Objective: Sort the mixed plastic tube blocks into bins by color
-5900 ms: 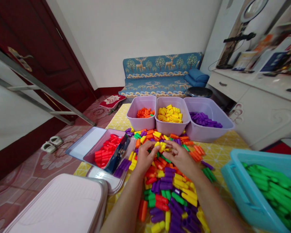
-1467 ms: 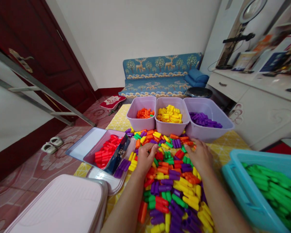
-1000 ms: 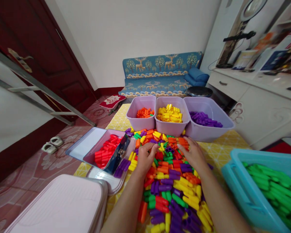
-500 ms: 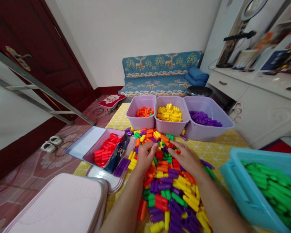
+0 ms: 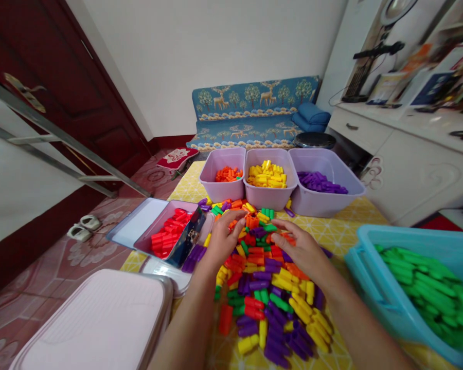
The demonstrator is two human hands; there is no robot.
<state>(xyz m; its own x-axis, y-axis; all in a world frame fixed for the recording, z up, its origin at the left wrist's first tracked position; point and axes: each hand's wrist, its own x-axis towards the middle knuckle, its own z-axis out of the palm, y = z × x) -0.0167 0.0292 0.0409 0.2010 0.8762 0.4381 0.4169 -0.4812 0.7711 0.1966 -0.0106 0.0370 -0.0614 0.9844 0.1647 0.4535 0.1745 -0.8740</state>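
Note:
A mixed pile of red, orange, yellow, green and purple plastic pieces [image 5: 260, 282] covers the middle of the table. My left hand [image 5: 224, 237] is over the pile's far left part, thumb and fingers apart, with nothing visibly held. Opposite it, my right hand [image 5: 299, 249] rests at the pile's right side, fingers spread, close to orange and green pieces. Its fingertips may touch a green piece; contact is unclear. Behind the pile stand three lilac bins: orange pieces [image 5: 228, 174] in one, yellow pieces [image 5: 267, 175] in the middle, purple pieces [image 5: 320, 183] at right.
An open box [image 5: 141, 241] holds red pieces at left, beside purple pieces on a lid. A stack of pale lids [image 5: 96, 318] is at the lower left. The blue tub [image 5: 403, 318] at right contains green pieces. A patterned sofa [image 5: 250, 118] stands behind the table.
My left hand has opened, its thumb and fingers now farther apart. Both hands sit slightly differently over the pile, and the view has shifted a little.

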